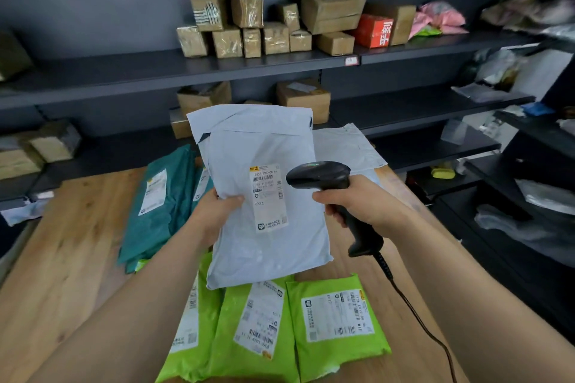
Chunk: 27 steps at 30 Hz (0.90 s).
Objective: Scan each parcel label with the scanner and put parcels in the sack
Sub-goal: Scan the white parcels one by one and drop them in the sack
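The pale grey parcel [280, 252] is held up above the middle of the bench [71, 227]. Its lower edge hangs over the lime-green parcels [336, 320] lying flat at the near edge. Bare wood lies open to the left, past the teal parcels [155, 196]; to the right there is only a narrow strip before the bench edge. The parcel is a soft, wrinkled plastic mailer, rectangular, with a folded flap on top. Its long axis runs upright, tilted slightly left, and its white label [269, 197] faces the camera.

The left hand [217, 208] grips the parcel's left edge, thumb on the front beside the label. The right hand [351, 202] is wrapped around the handle of the black scanner [320, 177]. The scanner's rounded head points left at the label, and its cable [413, 305] trails off to the near right. Behind, dark shelves [217, 68] carry taped cardboard boxes [329, 9].
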### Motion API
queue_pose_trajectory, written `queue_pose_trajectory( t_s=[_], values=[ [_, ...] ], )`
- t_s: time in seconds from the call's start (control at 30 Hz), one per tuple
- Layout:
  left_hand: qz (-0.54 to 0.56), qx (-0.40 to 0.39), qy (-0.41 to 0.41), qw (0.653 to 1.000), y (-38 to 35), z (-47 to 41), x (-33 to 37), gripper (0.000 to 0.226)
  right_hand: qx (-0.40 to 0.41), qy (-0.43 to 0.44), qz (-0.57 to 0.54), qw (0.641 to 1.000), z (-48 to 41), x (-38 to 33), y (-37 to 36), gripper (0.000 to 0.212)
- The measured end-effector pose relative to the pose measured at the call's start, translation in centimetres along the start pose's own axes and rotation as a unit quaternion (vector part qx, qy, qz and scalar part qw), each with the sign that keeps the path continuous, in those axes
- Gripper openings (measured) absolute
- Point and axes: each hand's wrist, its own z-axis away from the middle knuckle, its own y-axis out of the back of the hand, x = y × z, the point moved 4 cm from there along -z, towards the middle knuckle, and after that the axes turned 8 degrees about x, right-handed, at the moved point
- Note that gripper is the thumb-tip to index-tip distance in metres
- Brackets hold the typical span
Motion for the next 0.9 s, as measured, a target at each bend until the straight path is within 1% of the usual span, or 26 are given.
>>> queue_pose_trajectory(
  t_s=[0.13, 0.27, 0.3, 0.4, 0.47, 0.53, 0.67, 0.73, 0.8, 0.87, 0.9],
  values=[
    [0.006, 0.005, 0.002, 1.000, 0.5, 0.1, -0.1, 0.031, 0.008, -0.006, -0.018, 1.000, 0.6, -0.2, -0.3, 0.021],
    [0.009, -0.008, -0.004, 1.000, 0.7, 0.4, 0.2, 0.039, 0.027, 0.003, -0.041, 0.999, 1.0, 0.1, -0.3, 0.011],
    [0.013, -0.010, -0.006, 1.000, 0.8, 0.6, 0.4, 0.040, 0.033, 0.004, -0.055, 0.998, 1.0, 0.3, -0.3, 0.012],
    [0.037, -0.009, -0.008, 0.999, 1.2, 1.6, 1.4, 0.038, 0.044, -0.013, -0.074, 0.996, 1.0, 1.0, -0.4, 0.024],
    [0.062, -0.001, -0.009, 0.998, 1.9, 2.6, 1.9, 0.036, 0.038, -0.031, -0.087, 0.995, 1.1, 1.1, -0.8, 0.024],
    [0.085, 0.007, -0.010, 0.996, 2.9, 3.9, 2.3, 0.036, 0.022, -0.049, -0.111, 0.992, 1.1, 1.4, -1.4, 0.025],
    [0.123, 0.023, -0.003, 0.992, 5.7, 7.4, 2.2, 0.044, -0.028, -0.074, -0.148, 0.986, 1.7, 2.3, -3.7, 0.026],
    [0.127, 0.040, -0.003, 0.991, 7.4, 9.9, 1.9, 0.041, -0.063, -0.095, -0.167, 0.979, 2.5, 2.9, -5.7, 0.026],
    [0.132, 0.056, -0.010, 0.990, 9.2, 12.6, 1.4, 0.035, -0.110, -0.116, -0.192, 0.968, 3.7, 3.5, -8.4, 0.020],
    [0.138, 0.093, -0.020, 0.986, 11.3, 15.5, 0.8, 0.028, -0.147, -0.114, -0.204, 0.961, 5.1, 3.6, -11.5, 0.014],
    [0.137, 0.114, -0.030, 0.984, 12.7, 16.8, 0.4, 0.030, -0.158, -0.106, -0.207, 0.960, 5.8, 3.6, -13.1, 0.012]
  ],
)
